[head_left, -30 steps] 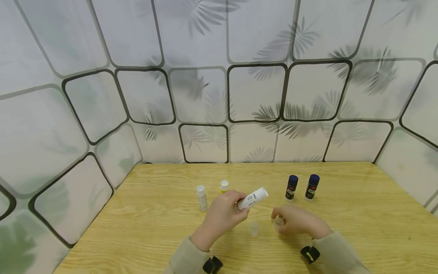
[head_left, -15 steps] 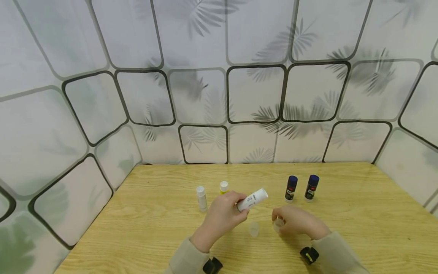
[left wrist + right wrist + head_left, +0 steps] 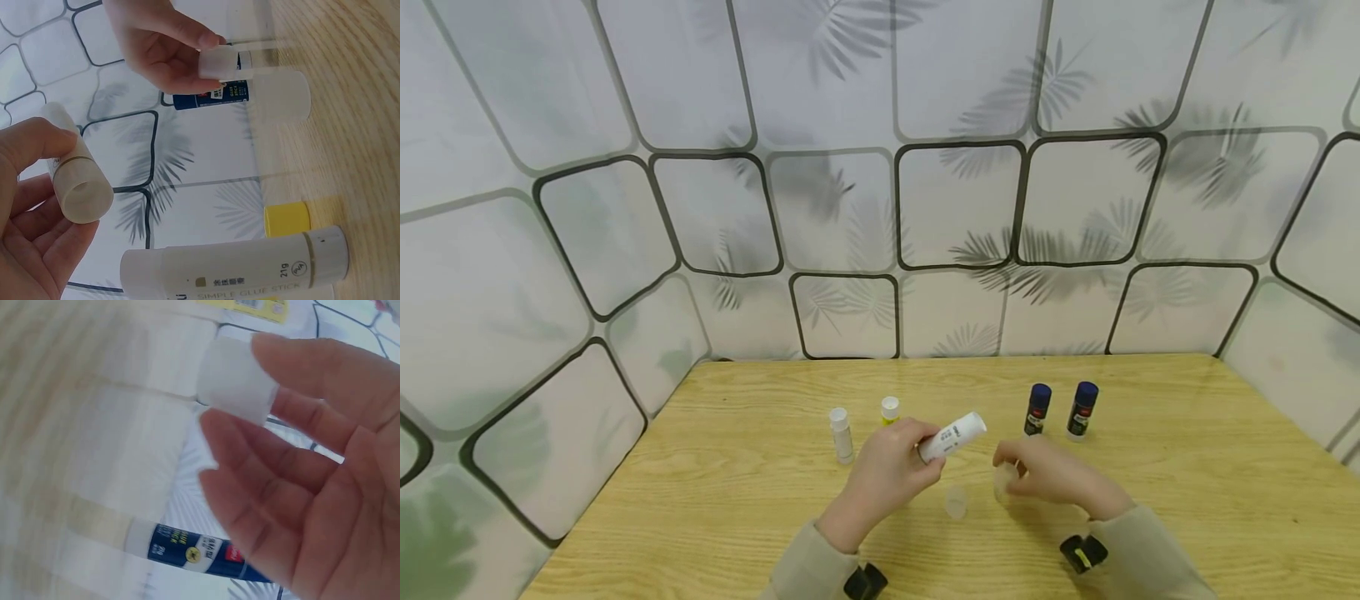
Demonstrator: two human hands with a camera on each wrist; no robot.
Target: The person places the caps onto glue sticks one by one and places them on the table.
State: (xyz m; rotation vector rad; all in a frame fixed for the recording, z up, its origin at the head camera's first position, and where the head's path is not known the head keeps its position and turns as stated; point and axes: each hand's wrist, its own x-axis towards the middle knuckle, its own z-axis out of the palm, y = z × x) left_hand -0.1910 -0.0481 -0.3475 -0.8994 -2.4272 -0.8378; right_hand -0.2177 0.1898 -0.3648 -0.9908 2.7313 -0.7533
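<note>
My left hand (image 3: 883, 467) grips a white glue stick (image 3: 953, 437), tilted with one end up to the right. In the left wrist view, the near end of that glue stick (image 3: 84, 187) looks hollow. Translucent and whitish, a cap (image 3: 234, 381) is pinched between the thumb and fingers of my right hand (image 3: 1060, 475). A second translucent cap (image 3: 956, 502) rests on the table between the hands. Just beyond the right hand stands a navy glue stick (image 3: 1037, 408).
Another navy glue stick (image 3: 1082, 411) stands to the right. Upright behind the left hand are a white glue stick (image 3: 842, 436) and a yellow one with a white cap (image 3: 891, 409), partly hidden. A patterned cloth (image 3: 962, 208) rises behind the wooden table (image 3: 737, 492).
My right hand has shifted slightly up and away from me, and the translucent cap has moved with it. The left hand and its glue stick have stayed nearly still.
</note>
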